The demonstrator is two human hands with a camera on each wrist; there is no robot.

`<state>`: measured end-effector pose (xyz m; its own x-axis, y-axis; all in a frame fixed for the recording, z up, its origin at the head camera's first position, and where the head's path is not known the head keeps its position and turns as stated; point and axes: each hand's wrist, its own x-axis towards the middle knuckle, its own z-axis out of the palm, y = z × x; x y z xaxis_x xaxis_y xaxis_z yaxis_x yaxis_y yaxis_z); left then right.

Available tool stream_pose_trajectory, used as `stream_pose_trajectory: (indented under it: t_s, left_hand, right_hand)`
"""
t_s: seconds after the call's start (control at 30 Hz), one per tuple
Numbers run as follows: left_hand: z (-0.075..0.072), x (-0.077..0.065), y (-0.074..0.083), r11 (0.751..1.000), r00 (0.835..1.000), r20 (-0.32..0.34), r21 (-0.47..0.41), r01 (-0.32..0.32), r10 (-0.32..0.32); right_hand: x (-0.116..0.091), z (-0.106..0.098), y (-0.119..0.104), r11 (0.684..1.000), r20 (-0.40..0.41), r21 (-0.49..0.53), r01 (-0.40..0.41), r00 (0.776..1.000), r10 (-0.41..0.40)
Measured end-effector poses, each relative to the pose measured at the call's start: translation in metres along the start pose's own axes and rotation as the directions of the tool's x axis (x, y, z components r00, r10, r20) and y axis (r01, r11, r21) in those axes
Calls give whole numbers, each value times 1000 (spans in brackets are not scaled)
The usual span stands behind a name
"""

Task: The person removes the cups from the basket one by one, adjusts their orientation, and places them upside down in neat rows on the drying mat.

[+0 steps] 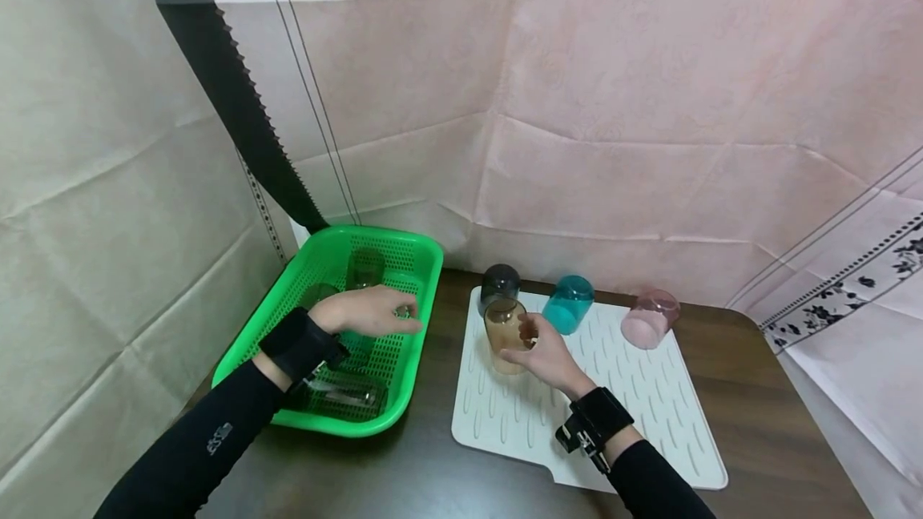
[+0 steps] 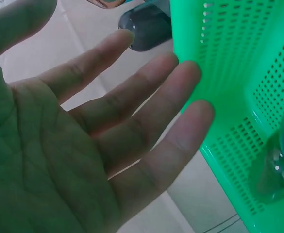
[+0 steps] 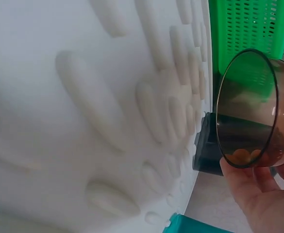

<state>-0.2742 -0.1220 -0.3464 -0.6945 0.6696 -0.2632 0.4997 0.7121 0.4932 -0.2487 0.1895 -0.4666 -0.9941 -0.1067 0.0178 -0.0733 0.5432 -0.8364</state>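
Observation:
My right hand (image 1: 548,355) holds an amber drinking glass (image 1: 503,335) over the left part of a white ridged mat (image 1: 649,399). In the right wrist view, the rim of the amber glass (image 3: 282,116) faces the mat, and fingertips (image 3: 241,177) press against its side. Close behind it on the mat is a dark grey glass (image 1: 499,283). A teal glass (image 1: 570,304) and a pink glass (image 1: 651,319) are farther right along the mat's back edge. Over the green basket (image 1: 425,327), my left hand (image 1: 371,311) has its fingers extended and holds nothing.
Several glasses are in the basket, among them a dark one (image 1: 365,269) at the back and a clear one (image 1: 353,395) lying near the front; the left arm partly hides them. The brown table (image 1: 447,463) meets a cloth backdrop (image 1: 649,102) behind.

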Motion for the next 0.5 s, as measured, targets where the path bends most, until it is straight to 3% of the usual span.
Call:
stream_pose_trajectory:
  t_s: [0.5]
  left_hand:
    - [-22,-1,-26,994,994,33,38,104,-106]
  right_hand:
    - [25,11,6,998,35,-47,-37,999,39]
